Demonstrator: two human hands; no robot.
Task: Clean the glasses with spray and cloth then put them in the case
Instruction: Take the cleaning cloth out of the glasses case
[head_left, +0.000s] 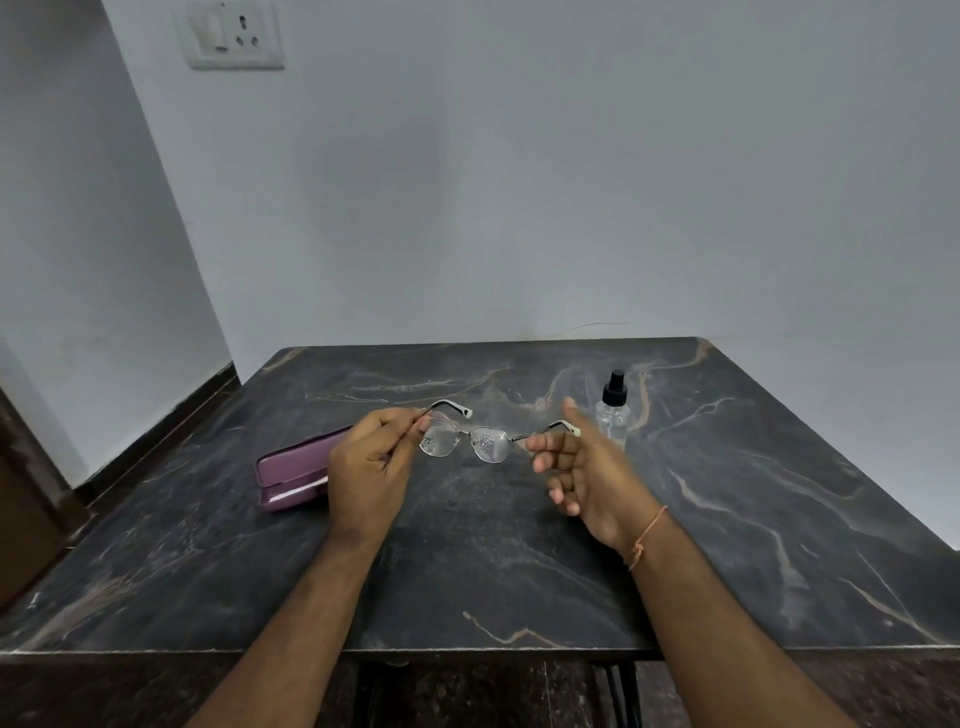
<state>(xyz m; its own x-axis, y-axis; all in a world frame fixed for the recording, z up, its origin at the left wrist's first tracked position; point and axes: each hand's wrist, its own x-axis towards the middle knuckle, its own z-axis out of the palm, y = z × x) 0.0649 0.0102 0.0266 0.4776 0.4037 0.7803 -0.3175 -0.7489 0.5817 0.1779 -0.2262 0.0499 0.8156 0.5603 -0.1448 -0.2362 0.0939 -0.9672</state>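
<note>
Glasses (464, 438) pinched in left hand (370, 467) fingers, right hand (582, 462) fingers apart beside them, droplets on lenses

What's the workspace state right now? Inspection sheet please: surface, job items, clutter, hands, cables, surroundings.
Surface: dark marble-pattern table, pale veins.
Job's things: glasses held above the table, temples open, droplets on both lenses; spray bottle upright on the table, black nozzle, behind the right hand; purple case at left, slightly open, something pale inside. Cloth: nothing seen.
Clutter: nothing seen.
Grippers: left hand pinches the glasses at the left hinge; right hand open, at the right temple, contact unclear; thread bracelet on its wrist.
Cables: nothing seen.
Surroundings: plain wall, wall socket upper left, dark skirting at left.
</note>
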